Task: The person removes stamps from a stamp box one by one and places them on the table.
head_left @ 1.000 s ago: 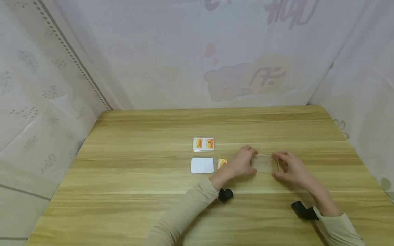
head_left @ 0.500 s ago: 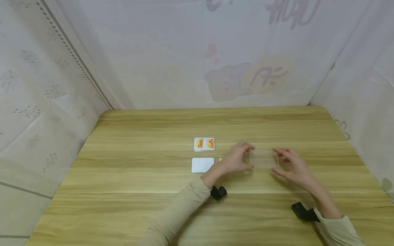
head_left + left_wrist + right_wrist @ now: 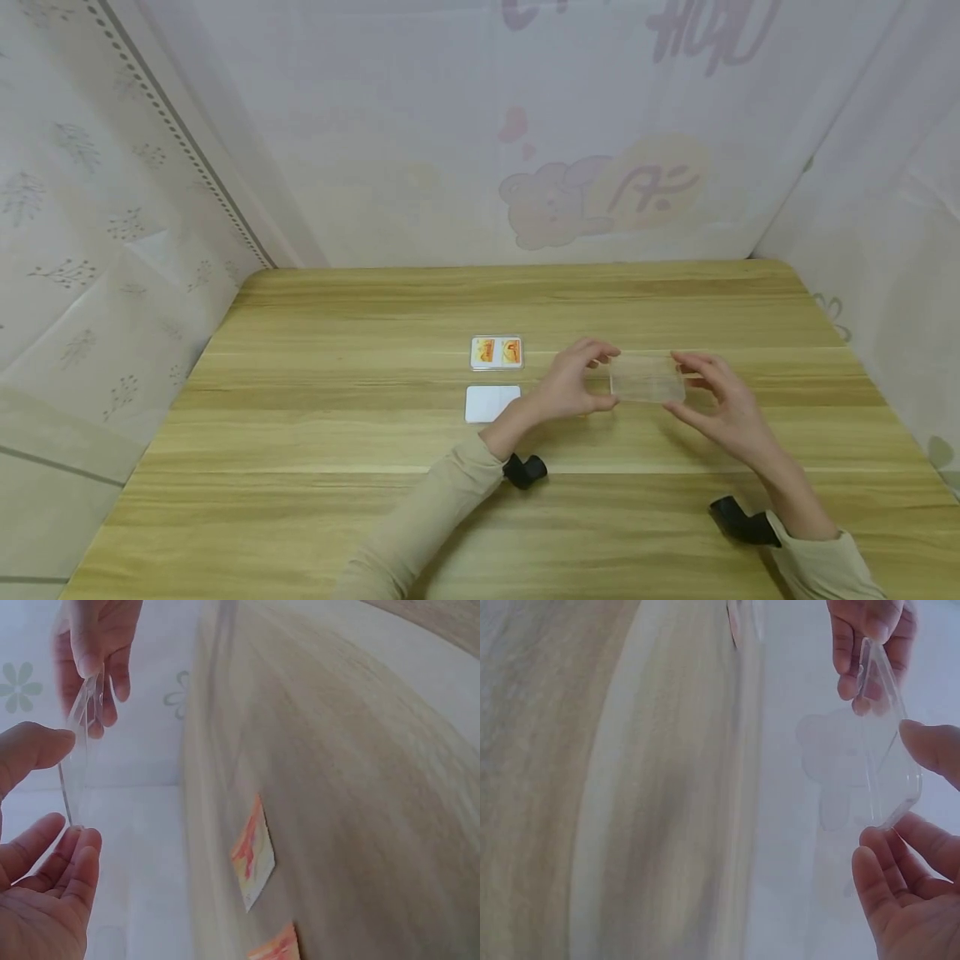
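Observation:
My left hand [image 3: 564, 385] and right hand [image 3: 726, 408] hold a clear plastic case piece [image 3: 648, 379] between them, one at each short end. It is see-through and rectangular, raised over the table. The left thumb and fingertips pinch its opposite edges in the left wrist view. On the other end, my right thumb and fingers grip it the same way, and the right wrist view shows its raised rim. Below the left hand lie two small orange-and-yellow stamps, an upper stamp [image 3: 253, 855] and a lower stamp [image 3: 279, 948]; the left hand hides them in the head view.
Left of my hands lies a case with a white card [image 3: 487, 403], partly covered by my left wrist. Behind it sits a clear case with two orange stamps [image 3: 497, 352]. The wooden table [image 3: 337, 417] meets printed curtains [image 3: 420, 167] at its back and sides.
Both hands have lifted the clear case piece off the table and shifted it slightly toward the back. My left forearm has moved left, covering the loose stamp and part of the white card.

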Motion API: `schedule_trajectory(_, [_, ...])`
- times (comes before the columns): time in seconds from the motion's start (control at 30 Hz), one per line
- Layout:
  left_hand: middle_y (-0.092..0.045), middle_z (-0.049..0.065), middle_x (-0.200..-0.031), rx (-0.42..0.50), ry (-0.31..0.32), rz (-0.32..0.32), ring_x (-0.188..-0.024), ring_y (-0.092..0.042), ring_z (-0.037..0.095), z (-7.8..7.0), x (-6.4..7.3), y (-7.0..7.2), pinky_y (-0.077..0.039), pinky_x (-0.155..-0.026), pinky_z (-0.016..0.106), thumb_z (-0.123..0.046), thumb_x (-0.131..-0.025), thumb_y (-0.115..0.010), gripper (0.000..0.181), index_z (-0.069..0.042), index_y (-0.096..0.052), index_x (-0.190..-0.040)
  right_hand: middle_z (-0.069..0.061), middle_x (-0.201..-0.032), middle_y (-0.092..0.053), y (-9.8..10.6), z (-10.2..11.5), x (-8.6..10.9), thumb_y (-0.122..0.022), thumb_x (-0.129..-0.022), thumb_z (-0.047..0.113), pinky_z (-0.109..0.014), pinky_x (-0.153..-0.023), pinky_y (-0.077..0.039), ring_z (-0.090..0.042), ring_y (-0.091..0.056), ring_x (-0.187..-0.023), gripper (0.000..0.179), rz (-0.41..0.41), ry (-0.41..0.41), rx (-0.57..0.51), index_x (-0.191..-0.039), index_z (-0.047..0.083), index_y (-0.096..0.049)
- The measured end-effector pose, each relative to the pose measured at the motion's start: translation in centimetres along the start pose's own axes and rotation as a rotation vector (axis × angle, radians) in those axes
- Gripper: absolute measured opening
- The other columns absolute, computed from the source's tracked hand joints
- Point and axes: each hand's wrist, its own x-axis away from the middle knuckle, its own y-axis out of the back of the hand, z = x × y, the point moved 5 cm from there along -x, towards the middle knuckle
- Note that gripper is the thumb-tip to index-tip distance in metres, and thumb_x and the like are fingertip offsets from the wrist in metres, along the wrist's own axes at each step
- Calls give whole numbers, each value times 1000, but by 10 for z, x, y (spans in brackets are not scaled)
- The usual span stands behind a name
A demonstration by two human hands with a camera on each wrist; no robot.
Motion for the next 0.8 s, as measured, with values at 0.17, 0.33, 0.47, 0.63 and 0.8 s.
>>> schedule_trajectory(0.17, [-56,18,-116,21,-50,-34,-105,-54,25,-5,2,6,-42,-91,18,-4,-72,-78,55,6,-53,-120,-20,-117,-52,2,7,-3,-75,-54,-26,-9,-87,-41,-2,-48,-106,74,-12,28,-20,-122,-13,-52])
schedule_trajectory(0.33, [-56,17,-115,8,-77,-65,-102,-55,27,-9,4,13,-42,-91,19,-4,-70,-79,55,5,-55,-118,-23,-116,-52,2,12,-5,-75,-52,-27,-10,-88,-42,-1,-49,-106,75,-21,48,-31,-122,-13,-52])
schedule_trajectory(0.47, [-56,15,-116,-6,-83,-77,-102,-55,28,-11,7,17,-43,-90,21,-5,-70,-80,54,5,-55,-117,-22,-115,-52,1,18,-9,-76,-53,-26,-10,-88,-42,0,-49,-106,74,-28,49,-22,-121,-13,-53])
schedule_trajectory(0.63, [-55,14,-120,-18,-80,-77,-104,-54,24,-12,11,23,-44,-92,23,-6,-71,-79,54,5,-56,-118,-24,-114,-52,-3,23,-13,-75,-54,-27,-11,-88,-43,0,-47,-106,71,-27,44,-10,-120,-14,-52])
schedule_trajectory(0.8, [-55,15,-122,-13,-62,-80,-106,-55,24,-14,17,31,-44,-93,25,-5,-71,-79,54,7,-55,-119,-24,-113,-54,-7,26,-17,-76,-54,-25,-11,-87,-43,-2,-49,-104,71,-30,43,-10,-119,-14,-53])
